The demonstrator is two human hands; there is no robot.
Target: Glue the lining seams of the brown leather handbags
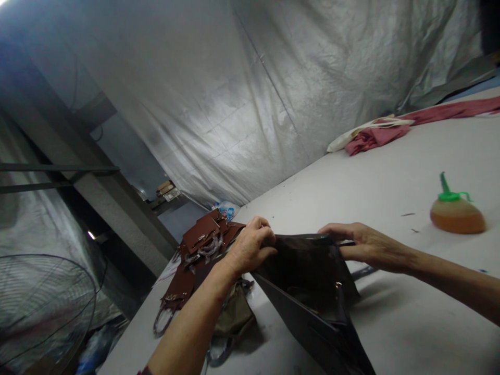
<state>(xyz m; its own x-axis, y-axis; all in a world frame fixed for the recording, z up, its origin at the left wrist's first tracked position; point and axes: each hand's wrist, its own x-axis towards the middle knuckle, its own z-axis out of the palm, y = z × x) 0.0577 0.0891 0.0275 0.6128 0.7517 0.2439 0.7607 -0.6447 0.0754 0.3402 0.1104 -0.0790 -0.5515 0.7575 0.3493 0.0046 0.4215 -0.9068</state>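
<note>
A dark handbag (300, 307) stands on the white table with its mouth spread wide, showing a dark lining. My left hand (252, 247) is closed over the bag's left top edge, thumb toward the inside. At the right top edge, my right hand (361, 245) pinches the rim, its fingers partly hidden behind the bag. A small olive-brown bag (234, 312) with a dark handle lies beside my left forearm. Beyond it, several reddish-brown handbags (201, 234) are heaped, some with wrapped handles.
On the right of the white table (312, 195) stands a squeeze bottle (457, 213) of amber liquid with a green spout. Pink cloth (377, 139) lies along the far edge. Silver sheeting (234, 104) hangs behind; a wire fan (47, 302) is at left.
</note>
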